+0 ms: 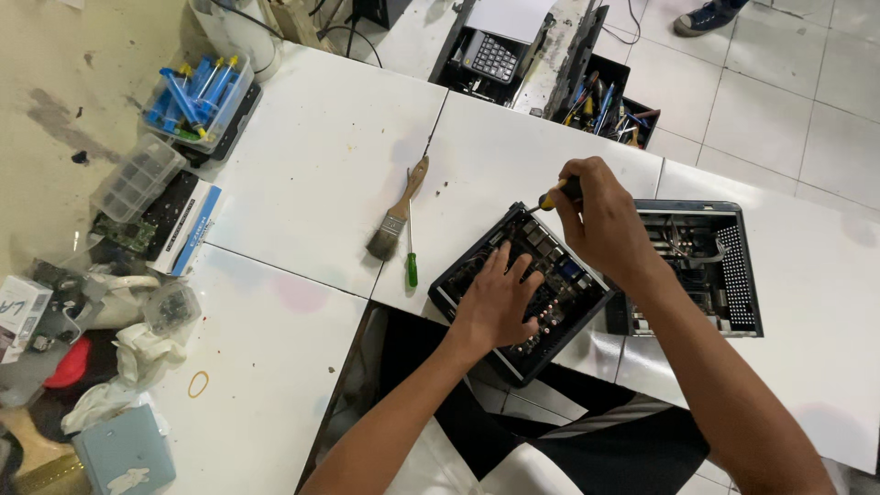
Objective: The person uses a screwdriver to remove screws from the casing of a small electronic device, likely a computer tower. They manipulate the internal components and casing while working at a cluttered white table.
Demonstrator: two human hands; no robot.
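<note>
Two hands work on the open computer case at the worktop edge: the left hand rests flat, fingers spread, on the circuit board, while the right hand grips a screwdriver. A slipping tip could gouge components.

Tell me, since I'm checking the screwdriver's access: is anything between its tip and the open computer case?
Nothing visible. The right hand holds the screwdriver tilted down to the case's far edge, while the left hand rests on the board nearer the person, off its path.
</note>
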